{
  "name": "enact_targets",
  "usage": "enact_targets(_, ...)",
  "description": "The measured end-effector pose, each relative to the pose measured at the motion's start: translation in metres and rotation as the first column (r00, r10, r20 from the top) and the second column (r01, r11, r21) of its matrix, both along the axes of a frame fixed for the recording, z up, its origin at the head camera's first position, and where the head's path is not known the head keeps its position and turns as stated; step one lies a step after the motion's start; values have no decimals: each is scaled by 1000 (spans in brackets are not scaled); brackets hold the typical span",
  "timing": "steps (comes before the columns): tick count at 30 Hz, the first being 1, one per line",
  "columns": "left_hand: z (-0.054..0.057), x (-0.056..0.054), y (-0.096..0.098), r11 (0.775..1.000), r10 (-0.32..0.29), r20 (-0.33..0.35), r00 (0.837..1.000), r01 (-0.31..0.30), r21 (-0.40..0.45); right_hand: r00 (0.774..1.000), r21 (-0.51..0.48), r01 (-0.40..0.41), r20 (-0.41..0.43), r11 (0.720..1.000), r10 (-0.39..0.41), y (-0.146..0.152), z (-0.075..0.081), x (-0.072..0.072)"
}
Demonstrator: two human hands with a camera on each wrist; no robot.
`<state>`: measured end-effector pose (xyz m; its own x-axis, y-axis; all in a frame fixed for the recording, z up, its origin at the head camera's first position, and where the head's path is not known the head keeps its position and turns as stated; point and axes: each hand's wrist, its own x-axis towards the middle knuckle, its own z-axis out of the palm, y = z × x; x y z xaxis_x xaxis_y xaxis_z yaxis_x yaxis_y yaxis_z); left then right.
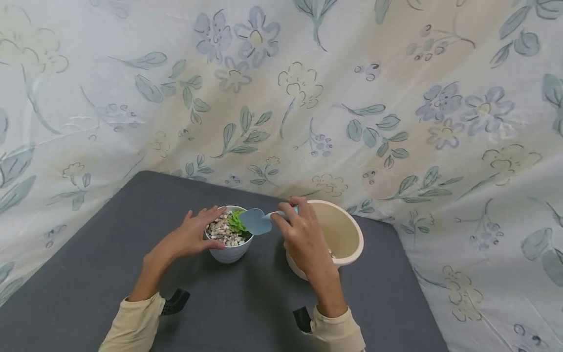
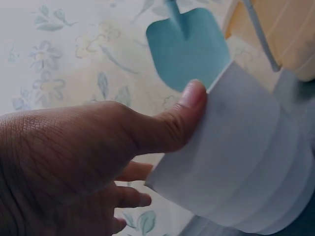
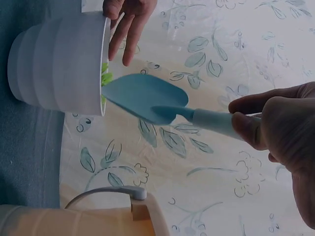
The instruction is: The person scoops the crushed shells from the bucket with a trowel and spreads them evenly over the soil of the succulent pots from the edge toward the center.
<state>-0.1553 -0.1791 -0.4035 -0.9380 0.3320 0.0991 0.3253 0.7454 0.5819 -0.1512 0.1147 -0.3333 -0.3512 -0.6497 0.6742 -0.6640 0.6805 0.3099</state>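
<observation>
A white ribbed flowerpot (image 1: 228, 253) stands on the table, filled with pale pebbles (image 1: 221, 231) around a small green plant (image 1: 236, 221). My left hand (image 1: 190, 235) grips the pot at its left side, the thumb pressed on the outer wall near the rim in the left wrist view. In my right hand (image 1: 304, 233) is a small blue hand trowel (image 1: 257, 222), held by its pale handle (image 3: 216, 122). The trowel's tip reaches over the pot's right rim beside the green leaves, as the right wrist view shows.
To the right of the flowerpot stands a larger cream bucket (image 1: 358, 244) with a grey handle (image 3: 106, 191); a few pebbles show inside it. Both stand on a dark grey tabletop (image 1: 211, 308). A floral-patterned sheet (image 1: 281, 98) hangs behind the table.
</observation>
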Motion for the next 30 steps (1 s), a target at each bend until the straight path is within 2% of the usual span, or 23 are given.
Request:
enact_targets(5, 5, -7, -6, 996, -85, 43, 996, 84, 5, 999, -74, -20, -26, 997, 18, 12, 0, 1)
enact_targets(10, 18, -20, -14, 984, -176, 133, 975, 178, -3, 998, -219, -37, -50, 975, 26, 32, 0, 1)
enact_targets(15, 29, -31, -21, 965, -255, 217, 942, 263, -9, 998, -287, 38, -44, 957, -53, 63, -1, 4)
enact_targets(19, 33, -35, -24, 955, -284, 255, 924, 297, -12, 993, -334, 107, -13, 937, -118, 90, -1, 8)
enact_targets(25, 39, -35, -24, 955, -282, 256, 924, 295, -11, 984, -365, 178, 35, 914, -177, 121, 1, 11)
enact_targets(28, 42, -32, -19, 959, -276, 207, 939, 283, -6, 977, -353, 214, 54, 911, -208, 134, 2, 14)
enact_targets(30, 42, -31, -10, 963, -267, 133, 954, 270, -1, 969, -321, 247, 67, 914, -239, 142, 2, 14)
